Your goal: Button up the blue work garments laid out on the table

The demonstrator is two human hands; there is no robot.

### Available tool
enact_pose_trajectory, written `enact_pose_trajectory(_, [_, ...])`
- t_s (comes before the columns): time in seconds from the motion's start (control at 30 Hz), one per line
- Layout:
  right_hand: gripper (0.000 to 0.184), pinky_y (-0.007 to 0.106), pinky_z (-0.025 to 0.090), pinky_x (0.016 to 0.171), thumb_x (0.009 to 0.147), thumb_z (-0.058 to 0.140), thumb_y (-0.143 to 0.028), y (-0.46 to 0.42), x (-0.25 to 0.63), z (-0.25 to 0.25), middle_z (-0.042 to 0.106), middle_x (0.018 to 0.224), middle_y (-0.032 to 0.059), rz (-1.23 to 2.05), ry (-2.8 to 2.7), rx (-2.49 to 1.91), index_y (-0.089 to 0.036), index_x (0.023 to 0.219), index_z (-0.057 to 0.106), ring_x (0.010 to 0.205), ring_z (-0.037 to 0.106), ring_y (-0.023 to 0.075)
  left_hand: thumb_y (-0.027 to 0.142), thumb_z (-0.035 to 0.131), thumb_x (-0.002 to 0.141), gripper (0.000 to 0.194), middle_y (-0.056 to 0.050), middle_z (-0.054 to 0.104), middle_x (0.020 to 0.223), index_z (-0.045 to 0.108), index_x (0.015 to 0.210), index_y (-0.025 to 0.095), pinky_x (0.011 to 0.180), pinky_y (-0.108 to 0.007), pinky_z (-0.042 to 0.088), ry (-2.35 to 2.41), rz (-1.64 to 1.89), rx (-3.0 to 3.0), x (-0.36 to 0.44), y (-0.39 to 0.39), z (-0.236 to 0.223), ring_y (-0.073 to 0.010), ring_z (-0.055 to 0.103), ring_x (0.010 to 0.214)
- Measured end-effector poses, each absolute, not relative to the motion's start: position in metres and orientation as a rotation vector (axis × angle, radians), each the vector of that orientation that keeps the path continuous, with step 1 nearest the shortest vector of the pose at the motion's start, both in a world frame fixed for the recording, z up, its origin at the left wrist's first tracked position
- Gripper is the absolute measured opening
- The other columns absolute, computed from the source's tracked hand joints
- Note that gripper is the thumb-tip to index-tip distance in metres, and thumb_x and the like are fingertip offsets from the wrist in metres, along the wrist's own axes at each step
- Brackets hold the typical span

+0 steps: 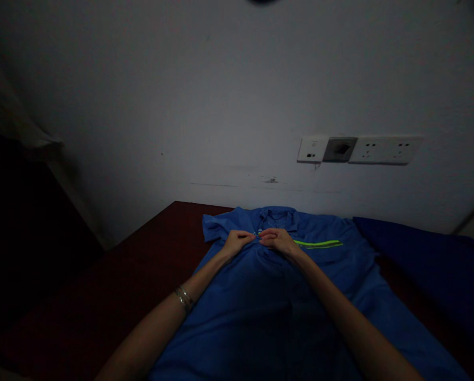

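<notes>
A blue short-sleeved work shirt lies spread over the table, its collar toward the wall. A yellow-green reflective strip crosses its chest on the right. Just below the collar, my left hand pinches the front edge of the shirt between thumb and fingers. My right hand is closed on the cloth close beside it, with the fingertips of both hands nearly meeting. Whatever small fastening may be between the fingertips is too small to make out.
The dark red table meets a pale wall. On the wall is a row of switches and sockets. Darker blue cloth lies to the right of the shirt. A pale cloth hangs at the far left.
</notes>
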State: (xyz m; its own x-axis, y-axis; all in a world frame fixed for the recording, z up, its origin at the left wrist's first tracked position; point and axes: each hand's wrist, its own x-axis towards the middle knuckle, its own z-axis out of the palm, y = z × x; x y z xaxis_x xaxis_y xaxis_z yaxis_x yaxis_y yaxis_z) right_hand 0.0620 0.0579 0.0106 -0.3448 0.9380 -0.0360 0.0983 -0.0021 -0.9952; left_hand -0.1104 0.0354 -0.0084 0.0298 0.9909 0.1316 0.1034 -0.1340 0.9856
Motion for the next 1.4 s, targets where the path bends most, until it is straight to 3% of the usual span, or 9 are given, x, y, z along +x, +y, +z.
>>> enact_pose_trajectory(0.43, [0.024, 0.018, 0.033, 0.042, 0.054, 0.063, -0.011, 0.057, 0.059, 0.016, 0.060, 0.054, -0.0040, 1.352, -1.632, -1.144, -0.013, 0.078, 0.065, 0.042, 0.046, 0.0060, 0.027, 0.064, 0.063, 0.019, -0.005, 0.068, 0.073, 0.069, 0.070, 0.010, 0.067, -0.026, 0.044, 1.234, 1.280, 1.384, -0.105, 0.034, -0.007, -0.0150, 0.057, 0.067])
enact_pose_trajectory(0.8, [0.013, 0.021, 0.043, 0.054, 0.059, 0.065, -0.018, 0.058, 0.054, 0.012, 0.065, 0.059, 0.0016, 1.135, -1.742, -1.144, -0.012, 0.070, 0.066, 0.056, 0.057, 0.0116, 0.022, 0.060, 0.066, 0.015, -0.006, 0.067, 0.069, 0.069, 0.069, 0.009, 0.065, -0.026, 0.044, 1.333, 1.305, 1.459, -0.101, 0.036, -0.010, -0.0155, 0.058, 0.066])
enact_pose_trajectory(1.1, [0.015, 0.020, 0.043, 0.052, 0.063, 0.061, -0.012, 0.059, 0.053, 0.008, 0.068, 0.066, 0.0040, 1.118, -1.756, -1.166, -0.010, 0.077, 0.067, 0.055, 0.058, 0.0115, 0.021, 0.059, 0.066, 0.015, -0.005, 0.068, 0.070, 0.069, 0.070, 0.010, 0.063, -0.025, 0.044, 1.398, 1.295, 1.457, -0.099, 0.036, -0.011, -0.0151, 0.058, 0.065])
enact_pose_trajectory(1.4, [0.014, 0.025, 0.046, 0.068, 0.074, 0.058, -0.015, 0.054, 0.052, 0.012, 0.069, 0.077, 0.0059, 0.645, -2.059, -1.204, -0.014, 0.083, 0.068, 0.071, 0.063, 0.0158, 0.016, 0.058, 0.067, 0.013, -0.005, 0.068, 0.068, 0.069, 0.070, 0.009, 0.062, -0.024, 0.043, 1.429, 1.273, 1.493, -0.098, 0.036, -0.007, -0.0148, 0.058, 0.064])
